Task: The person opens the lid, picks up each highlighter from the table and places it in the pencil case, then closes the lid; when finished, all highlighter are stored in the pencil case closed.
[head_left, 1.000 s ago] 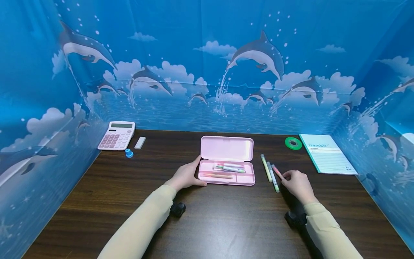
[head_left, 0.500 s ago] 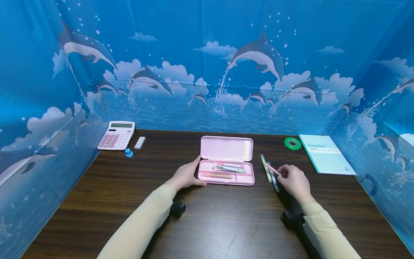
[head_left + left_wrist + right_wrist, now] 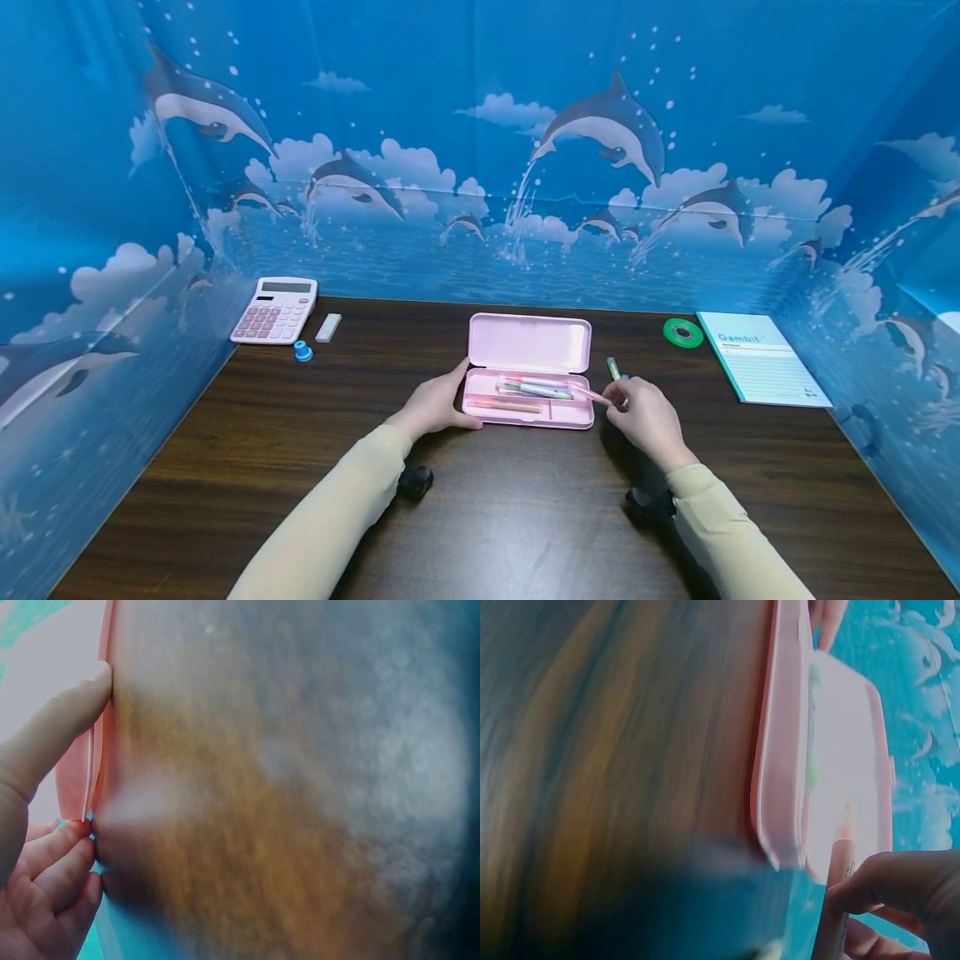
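My right hand (image 3: pixel 647 417) pinches the pink pen (image 3: pixel 595 396), its tip over the open pencil case's (image 3: pixel 570 413) right edge. My left hand (image 3: pixel 433 406) grips the case's left end. Judgement: align with the pens inside (image 3: pixel 543 392), lower flat, then release.

R hand (image 3: pixel 647 417) moved L w/ pink pen (image 3: pixel 595 397); pen's front end now over R side of case (image 3: pixel 564 412).

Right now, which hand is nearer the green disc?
Right. The right hand, pinching a pink pen, sits left of the green disc, toward the person; the left hand, farther left, holds the pencil case.
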Demonstrator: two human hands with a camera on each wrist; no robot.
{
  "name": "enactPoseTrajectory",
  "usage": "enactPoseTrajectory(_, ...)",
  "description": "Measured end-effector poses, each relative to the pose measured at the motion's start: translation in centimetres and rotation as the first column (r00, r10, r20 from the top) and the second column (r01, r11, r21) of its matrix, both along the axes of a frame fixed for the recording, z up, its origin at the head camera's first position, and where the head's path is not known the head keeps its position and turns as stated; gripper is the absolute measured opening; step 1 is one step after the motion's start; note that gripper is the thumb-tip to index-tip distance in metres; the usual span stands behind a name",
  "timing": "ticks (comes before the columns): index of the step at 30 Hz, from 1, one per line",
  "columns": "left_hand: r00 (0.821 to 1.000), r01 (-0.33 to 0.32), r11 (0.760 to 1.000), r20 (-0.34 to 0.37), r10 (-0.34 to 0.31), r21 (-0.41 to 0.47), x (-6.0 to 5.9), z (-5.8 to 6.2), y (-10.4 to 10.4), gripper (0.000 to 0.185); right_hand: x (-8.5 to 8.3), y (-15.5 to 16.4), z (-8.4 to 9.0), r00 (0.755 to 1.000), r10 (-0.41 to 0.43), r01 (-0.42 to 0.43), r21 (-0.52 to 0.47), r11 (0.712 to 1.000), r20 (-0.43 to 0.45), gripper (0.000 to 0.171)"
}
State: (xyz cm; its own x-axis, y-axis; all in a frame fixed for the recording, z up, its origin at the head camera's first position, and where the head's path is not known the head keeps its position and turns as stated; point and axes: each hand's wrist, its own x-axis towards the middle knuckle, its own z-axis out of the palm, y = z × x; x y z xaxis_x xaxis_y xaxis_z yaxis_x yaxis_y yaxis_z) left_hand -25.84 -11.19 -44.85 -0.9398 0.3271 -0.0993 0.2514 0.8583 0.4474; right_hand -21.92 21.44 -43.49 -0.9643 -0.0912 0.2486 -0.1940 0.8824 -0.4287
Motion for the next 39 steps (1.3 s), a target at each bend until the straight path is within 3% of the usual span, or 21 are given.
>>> enactPoseTrajectory(6,1.0,-0.003,1.0,-0.003,0.003,0.006,0.0,0.0,0.0,0.116,0.0,-2.3,-0.1,0.997,0.063,-0.064,-0.009,0.998,-0.043,0.015)
enactPoseTrajectory(22,1.0,0.022,1.0,-0.017,-0.022,0.011,0.2,0.2,0.0,0.117,-0.8,-9.1,-0.1,0.979,0.203,-0.203,-0.002,0.979,-0.026,0.012)
enactPoseTrajectory(39,0.999,0.019,0.999,-0.037,-0.017,0.038,0.0,-0.2,-0.2,0.115,-1.0,-12.2,0.0,0.959,0.284,-0.285,-0.01,0.959,-0.017,0.009)
